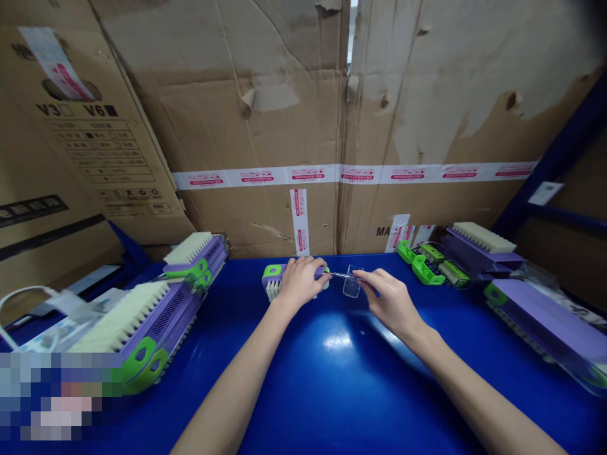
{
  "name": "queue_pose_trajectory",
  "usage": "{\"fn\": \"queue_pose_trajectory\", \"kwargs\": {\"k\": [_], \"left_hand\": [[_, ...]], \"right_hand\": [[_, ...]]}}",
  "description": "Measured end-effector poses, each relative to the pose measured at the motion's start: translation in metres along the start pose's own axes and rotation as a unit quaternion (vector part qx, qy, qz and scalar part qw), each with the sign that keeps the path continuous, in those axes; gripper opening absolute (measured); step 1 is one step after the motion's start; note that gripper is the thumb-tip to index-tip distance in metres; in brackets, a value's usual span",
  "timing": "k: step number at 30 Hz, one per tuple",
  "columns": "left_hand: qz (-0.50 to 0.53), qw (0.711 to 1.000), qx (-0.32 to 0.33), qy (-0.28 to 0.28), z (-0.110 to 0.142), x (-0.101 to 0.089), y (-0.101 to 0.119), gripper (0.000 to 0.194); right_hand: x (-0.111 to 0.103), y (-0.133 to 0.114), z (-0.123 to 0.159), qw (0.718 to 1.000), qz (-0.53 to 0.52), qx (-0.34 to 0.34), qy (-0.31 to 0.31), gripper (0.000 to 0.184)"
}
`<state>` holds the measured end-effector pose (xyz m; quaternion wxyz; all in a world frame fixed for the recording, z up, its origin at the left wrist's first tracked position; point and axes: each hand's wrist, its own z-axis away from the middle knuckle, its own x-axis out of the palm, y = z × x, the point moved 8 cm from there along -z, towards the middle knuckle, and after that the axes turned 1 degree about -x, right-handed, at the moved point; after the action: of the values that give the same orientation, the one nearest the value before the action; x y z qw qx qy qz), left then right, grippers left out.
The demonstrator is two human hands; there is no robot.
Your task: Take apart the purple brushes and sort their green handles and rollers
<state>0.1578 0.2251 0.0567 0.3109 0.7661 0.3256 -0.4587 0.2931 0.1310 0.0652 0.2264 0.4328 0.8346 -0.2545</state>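
A purple block with green ends (272,272) and cream comb-like teeth lies on the blue table. My left hand (301,278) is closed over its top and right part, hiding much of it. Between the fingers of my right hand (386,296) is a thin metal tool (339,275), too fine to tell whether screwdriver or tweezers. Its far end reaches left to the block's right end, by my left fingertips. A small clear plastic box (351,289) sits on the table just left of my right hand, partly behind the tool.
Similar purple-and-green toothed blocks stand at left (156,316) and right (550,322). Loose green end pieces (424,272) lie at the back right. Cardboard sheets (265,139) wall off the back of the blue table (332,392). A white cable (28,289) and a pixelated patch are at left.
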Motion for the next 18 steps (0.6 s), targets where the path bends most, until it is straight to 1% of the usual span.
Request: {"fn": "queue_pose_trajectory", "kwargs": {"k": [4,11,14,18], "left_hand": [[0.003,1.000,-0.001,0.000,-0.001,0.000,0.000,0.021],[0.000,1.000,-0.004,0.006,-0.001,-0.001,-0.001,0.021],[-0.005,1.000,-0.005,0.003,-0.001,0.000,0.000,0.021],[-0.010,1.000,-0.011,-0.003,-0.001,0.002,0.001,0.020]], "right_hand": [[0.001,-0.001,0.001,1.000,0.021,0.013,0.000,0.023],[0.000,-0.016,0.002,0.998,0.070,-0.009,0.000,0.025],[0.001,-0.023,0.002,0.994,0.105,-0.012,-0.010,0.026],[0.005,-0.032,0.003,0.987,0.154,-0.018,-0.038,0.027]]}}
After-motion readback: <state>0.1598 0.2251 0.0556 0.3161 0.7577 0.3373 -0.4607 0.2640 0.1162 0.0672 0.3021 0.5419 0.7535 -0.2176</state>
